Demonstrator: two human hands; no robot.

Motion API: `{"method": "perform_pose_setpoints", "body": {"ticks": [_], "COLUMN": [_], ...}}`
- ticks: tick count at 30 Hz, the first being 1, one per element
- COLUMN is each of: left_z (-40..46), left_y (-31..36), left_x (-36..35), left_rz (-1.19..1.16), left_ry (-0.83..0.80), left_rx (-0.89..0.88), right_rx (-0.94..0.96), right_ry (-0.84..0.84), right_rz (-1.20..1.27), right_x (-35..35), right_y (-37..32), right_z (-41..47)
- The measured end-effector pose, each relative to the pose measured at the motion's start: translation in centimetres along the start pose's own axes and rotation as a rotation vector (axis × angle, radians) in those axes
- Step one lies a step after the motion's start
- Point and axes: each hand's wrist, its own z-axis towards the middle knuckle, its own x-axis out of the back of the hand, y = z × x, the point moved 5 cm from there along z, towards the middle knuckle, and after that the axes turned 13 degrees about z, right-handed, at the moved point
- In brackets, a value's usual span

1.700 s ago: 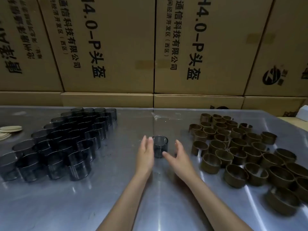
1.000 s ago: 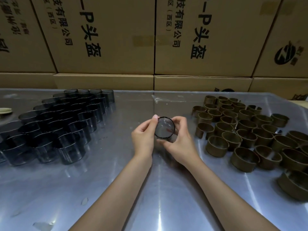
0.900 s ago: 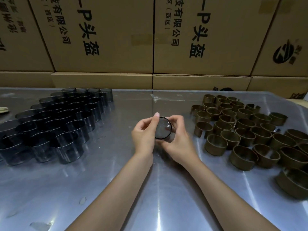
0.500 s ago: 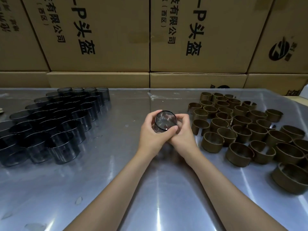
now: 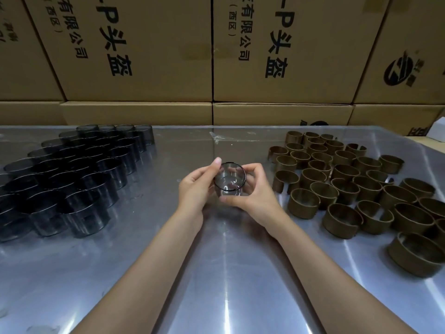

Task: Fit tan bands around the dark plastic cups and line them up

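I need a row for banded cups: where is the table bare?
Bare steel table lies between the dark cup cluster and tan band cluster, beyond and nearer than both hands' grip on the dark plastic cup. Both sides are crowded.

There is one view only, worn on the person's head, looking forward and down across the shiny table point(image 5: 231, 285) toward the stacked cardboard boxes point(image 5: 154, 56) behind it. Both forearms reach in from the bottom edge, close beneath it.

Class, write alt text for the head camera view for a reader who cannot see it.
Both hands, left and right, hold one dark plastic cup above a shiny metal table. More dark cups stand left, tan bands right, cardboard boxes behind.
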Motion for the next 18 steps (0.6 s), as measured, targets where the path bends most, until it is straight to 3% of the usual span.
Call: {"method": "perform_pose_setpoints", "body": {"ticks": [10,15,18], "left_z": [-0.8,-1.3,-1.7], "left_y": [0.3,0.7,1.1], "left_x": [-0.7,-1.8,-2.5], "left_rz": [0.153,0.044,0.148], "left_ry": [0.136,-0.079,-0.165], "left_rx": [-0.073,-0.067,-0.209], "right_rx": [0.077,0.028,-0.099], "right_ry": [-0.026,0.109,0.163], "right_rz": [-0.120,0.000,0.185], "right_x": [-0.8,0.0,0.5], "right_y": [0.1,-0.2,-0.1], "right_z": [-0.1,-0.1,0.0]}}
